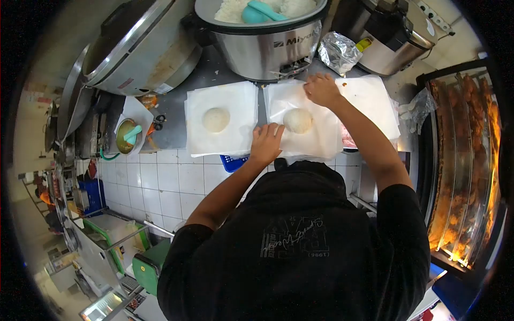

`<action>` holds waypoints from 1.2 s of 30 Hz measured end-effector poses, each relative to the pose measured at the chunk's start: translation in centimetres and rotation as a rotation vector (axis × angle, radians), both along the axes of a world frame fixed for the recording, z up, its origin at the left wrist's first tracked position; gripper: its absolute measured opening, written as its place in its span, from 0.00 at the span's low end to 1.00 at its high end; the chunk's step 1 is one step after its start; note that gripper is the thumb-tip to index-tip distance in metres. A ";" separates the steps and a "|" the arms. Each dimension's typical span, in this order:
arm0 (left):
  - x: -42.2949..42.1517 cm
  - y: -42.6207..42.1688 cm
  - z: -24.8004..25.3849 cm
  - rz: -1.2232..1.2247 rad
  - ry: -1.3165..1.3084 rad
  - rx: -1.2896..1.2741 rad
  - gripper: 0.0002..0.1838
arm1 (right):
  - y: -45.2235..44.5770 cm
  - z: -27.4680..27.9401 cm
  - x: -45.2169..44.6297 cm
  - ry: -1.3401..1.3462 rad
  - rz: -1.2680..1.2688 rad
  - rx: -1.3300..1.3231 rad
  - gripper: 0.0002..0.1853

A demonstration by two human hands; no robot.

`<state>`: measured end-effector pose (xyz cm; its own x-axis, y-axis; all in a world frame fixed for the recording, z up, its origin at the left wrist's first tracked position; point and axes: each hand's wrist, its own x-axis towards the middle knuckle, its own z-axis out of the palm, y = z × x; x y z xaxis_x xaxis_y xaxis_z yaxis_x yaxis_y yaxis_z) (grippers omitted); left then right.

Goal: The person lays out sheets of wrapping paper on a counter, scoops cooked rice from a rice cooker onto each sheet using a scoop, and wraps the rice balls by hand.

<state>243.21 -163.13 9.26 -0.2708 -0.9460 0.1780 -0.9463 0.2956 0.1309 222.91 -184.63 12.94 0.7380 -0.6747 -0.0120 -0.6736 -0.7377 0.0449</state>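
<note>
A rounded mound of rice (pixel 297 121) sits on a stack of white wrapping paper (pixel 326 134) in front of me. My left hand (pixel 266 141) is closed on the left side of the top sheet, its fingertips close beside the mound. Up at the far edge of the same paper, my right hand (pixel 321 90) has its fingers curled down onto the sheet; the fingertips are partly hidden. To the left, a second rice mound (pixel 216 120) rests on another paper stack (pixel 198 142), with neither hand on it.
Behind the papers stands a large cooker (pixel 257 51) of rice with a turquoise scoop (pixel 262 12). A foil-covered item (pixel 339 52) and more paper (pixel 375 107) are at right. A small bowl (pixel 126 134) lies left. A glowing glass roasting cabinet (pixel 463 166) flanks me on the right.
</note>
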 end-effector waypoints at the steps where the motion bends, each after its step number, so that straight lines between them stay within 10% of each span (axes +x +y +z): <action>1: 0.0 -0.2 0.5 -0.001 0.009 0.008 0.41 | 0.2 0.0 0.6 -0.026 -0.048 0.102 0.07; 6: 0.2 -0.7 0.0 -0.013 0.054 0.009 0.36 | -1.1 -4.8 0.2 -0.682 -0.109 0.460 0.13; 12: 1.2 -0.8 -0.8 -0.094 0.425 0.121 0.19 | 1.2 -3.9 0.4 -0.203 -0.370 0.044 0.20; 15: 1.1 -1.2 -0.7 -0.268 0.578 0.135 0.13 | 1.9 -1.4 3.3 -0.055 -0.104 0.305 0.21; 21: 1.2 -1.0 -2.6 -0.550 0.335 -0.017 0.04 | 3.2 -1.1 8.7 0.183 0.437 -0.163 0.15; 28: 1.1 1.2 0.0 -0.114 0.178 0.081 0.27 | 3.6 -0.5 9.8 0.185 0.394 -0.384 0.09; 32: 0.0 1.0 0.0 -0.028 0.136 0.087 0.34 | 1.2 1.7 8.2 -0.278 0.277 0.679 0.16; 36: 0.1 0.2 -0.8 -0.016 0.100 0.110 0.26 | -0.6 -2.0 1.4 -0.484 0.049 0.765 0.16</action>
